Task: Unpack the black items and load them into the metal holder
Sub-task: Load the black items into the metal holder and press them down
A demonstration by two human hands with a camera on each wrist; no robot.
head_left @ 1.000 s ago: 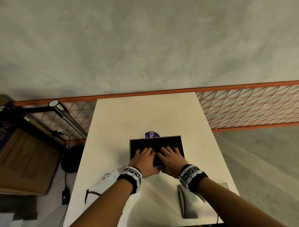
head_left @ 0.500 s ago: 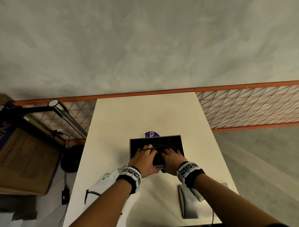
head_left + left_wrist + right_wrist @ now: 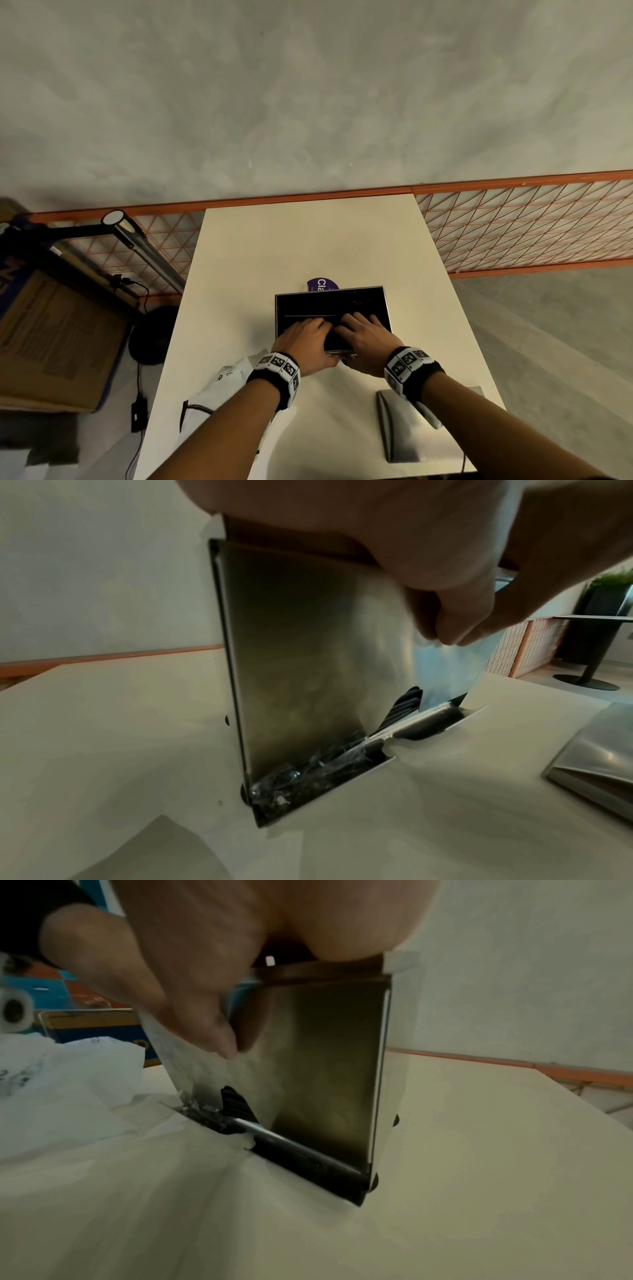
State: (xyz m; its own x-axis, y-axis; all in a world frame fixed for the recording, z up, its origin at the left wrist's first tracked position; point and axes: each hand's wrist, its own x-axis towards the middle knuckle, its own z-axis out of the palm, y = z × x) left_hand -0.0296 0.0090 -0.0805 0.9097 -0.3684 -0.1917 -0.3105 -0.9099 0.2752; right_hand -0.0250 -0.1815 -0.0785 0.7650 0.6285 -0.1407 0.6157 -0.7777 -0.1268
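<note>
While the metal holder (image 3: 383, 301) stands upright at the centre of the cream table (image 3: 274, 246), both hands are sunk into its open top from the 6 o'clock side. The left hand (image 3: 303, 342) has its fingers curled down inside among the black items (image 3: 308, 308), and its thumb (image 3: 459, 620) lies against the outside of the steel wall. The right hand (image 3: 366, 342) does the same beside it, thumb (image 3: 209, 1026) pressed on the front face. What the fingers grasp inside cannot be told. At the foot of the holder a slot shows black ribbed pieces (image 3: 407, 707) and crinkled clear wrap (image 3: 308, 767). A purple label (image 3: 320, 284) peeks out at 12 o'clock behind the holder. A white plastic bag (image 3: 222, 387) lies at 7 o'clock, a steel lid (image 3: 400, 428) at 5 o'clock.
</note>
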